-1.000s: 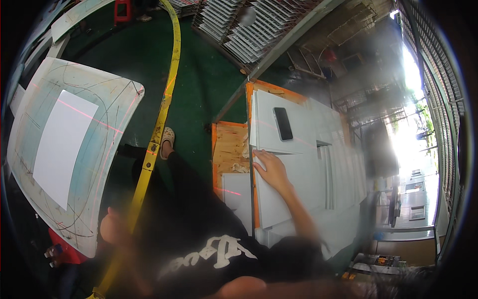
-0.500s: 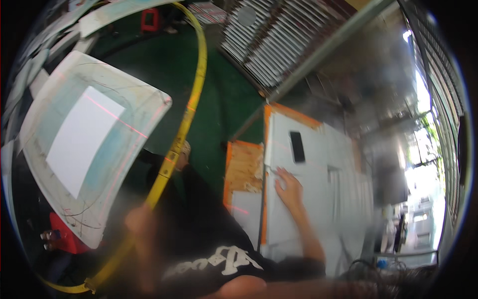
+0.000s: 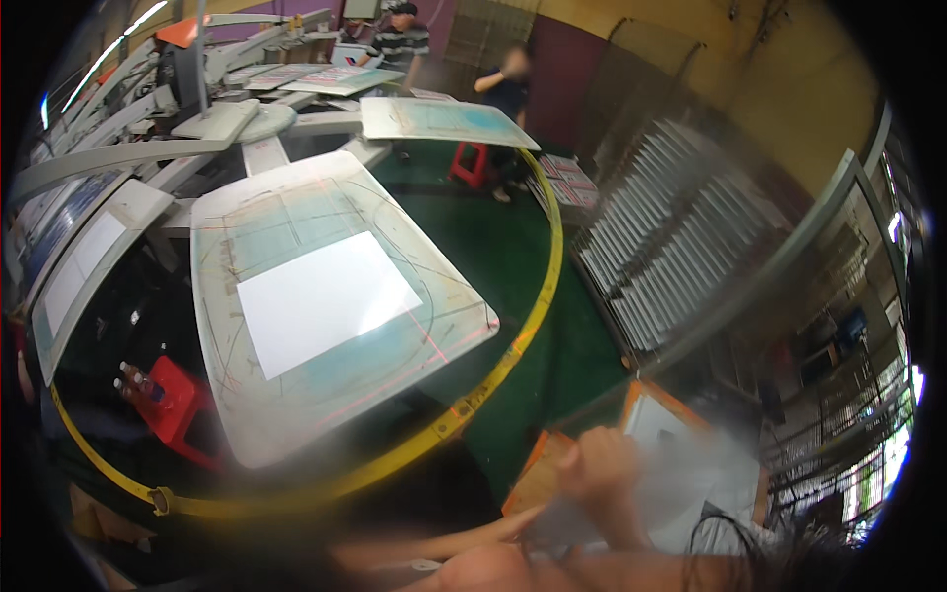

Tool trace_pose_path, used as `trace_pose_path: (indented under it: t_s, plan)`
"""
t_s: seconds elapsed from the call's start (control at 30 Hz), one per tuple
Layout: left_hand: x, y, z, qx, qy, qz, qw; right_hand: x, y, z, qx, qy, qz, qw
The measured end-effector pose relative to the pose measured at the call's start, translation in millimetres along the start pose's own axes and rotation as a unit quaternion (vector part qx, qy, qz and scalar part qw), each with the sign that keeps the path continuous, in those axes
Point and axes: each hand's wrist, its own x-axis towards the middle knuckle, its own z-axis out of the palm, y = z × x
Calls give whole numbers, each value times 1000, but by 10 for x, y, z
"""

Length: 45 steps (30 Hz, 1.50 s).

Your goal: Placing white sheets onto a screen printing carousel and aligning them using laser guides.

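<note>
My right hand (image 3: 602,464) is raised over the white-topped stack (image 3: 681,469) at the lower right, its fingers curled in. Motion smears it, and I cannot make out what it holds. My left forearm (image 3: 434,550) reaches across the lower edge toward the right hand; the left hand's fingers are smeared and partly hidden. A pale, blurred patch shows just below the hands. In front of me a white sheet (image 3: 330,301) lies on a large pale board (image 3: 296,424) stained blue, with thin red light lines crossing it.
A yellow curved rail (image 3: 473,400) runs round the boards. Beside it stand a red stool (image 3: 178,409) with small bottles and, at right, a slatted metal rack (image 3: 681,237). Another board (image 3: 444,120) is beyond. Two people, one in a striped shirt (image 3: 400,44), are at the back.
The view has swung up and left, bringing in more boards and the people. My left hand has left the yellow rail and moved right. My right hand has lifted off the white stack and curled.
</note>
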Motion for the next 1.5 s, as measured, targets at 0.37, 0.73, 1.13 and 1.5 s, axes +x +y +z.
trace_pose_path:
  t_s: [0.37, 0.73, 1.13, 1.5]
  plan:
    - [-616, 131, -751, -200, 447, -18, 871, 547, 132, 570, 45, 64, 45, 996]
    - [-1308, 88, -1512, -160, 527, 89, 830, 442, 498, 1252, 485, -182, 354, 779]
    - [-1347, 80, -1987, -169, 588, -13, 791, 822, 501, 1947, 617, -223, 358, 665]
    - [-1619, 427, -2271, 489, 583, -168, 626, 1892, 520, 3241, 610, -217, 296, 703]
